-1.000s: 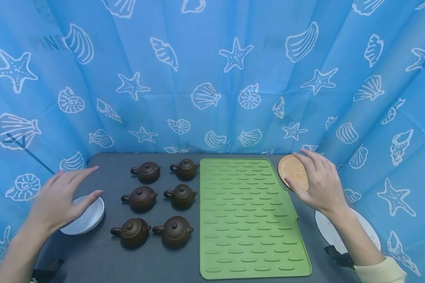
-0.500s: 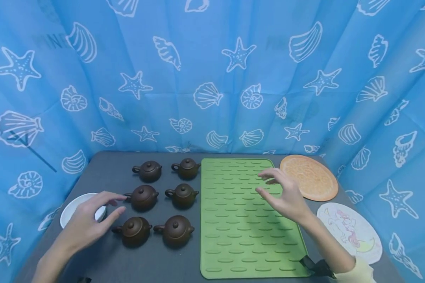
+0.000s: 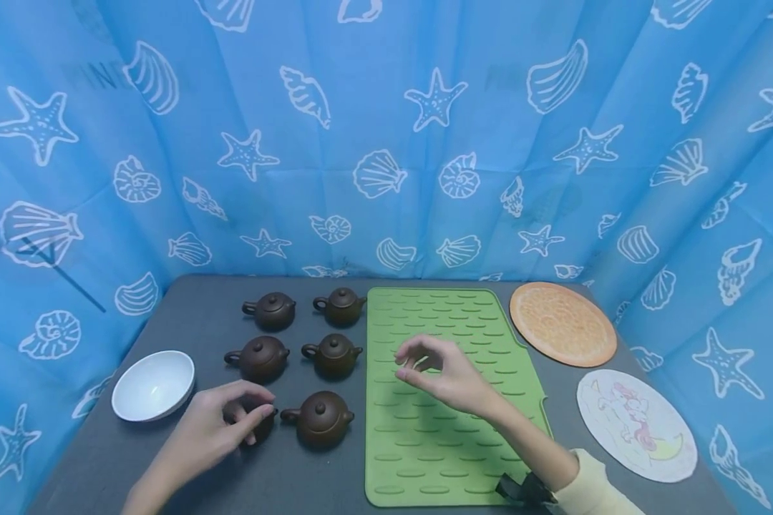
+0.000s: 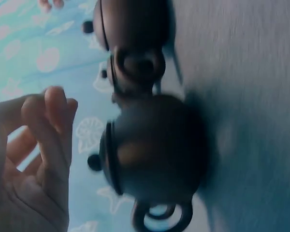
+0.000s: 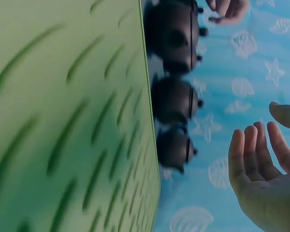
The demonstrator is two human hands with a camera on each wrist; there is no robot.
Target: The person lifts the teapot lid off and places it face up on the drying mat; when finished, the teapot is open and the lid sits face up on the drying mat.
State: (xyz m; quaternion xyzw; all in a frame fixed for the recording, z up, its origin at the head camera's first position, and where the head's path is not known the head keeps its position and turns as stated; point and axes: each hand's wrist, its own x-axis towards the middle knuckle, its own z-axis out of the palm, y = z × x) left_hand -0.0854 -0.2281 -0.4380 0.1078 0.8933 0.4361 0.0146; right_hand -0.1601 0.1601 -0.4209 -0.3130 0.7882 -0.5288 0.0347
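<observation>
Several small dark brown clay teapots with knobbed lids stand on the dark table in two columns. Over the front-left teapot [image 3: 265, 428] hovers my left hand [image 3: 222, 422], fingers loosely curved and holding nothing, hiding most of that pot. The left wrist view has a gap between the hand [image 4: 36, 159] and the nearest teapot's lid [image 4: 111, 157]. My right hand [image 3: 447, 375] is above the green ridged mat [image 3: 425, 450], thumb and fingers bent with nothing between them. Close to its left are the middle-right teapot [image 3: 333, 356] and the front-right teapot [image 3: 321, 420].
A white bowl [image 3: 153, 386] sits at the table's left side. On the right lie a round orange-brown mat [image 3: 562, 323] and a round white mat [image 3: 638, 425] with a cartoon picture. A blue seashell curtain [image 3: 386, 207] surrounds the table.
My left hand has come rightward from beside the bowl to over the front-left teapot. My right hand has swept left from the orange-brown mat to above the green mat.
</observation>
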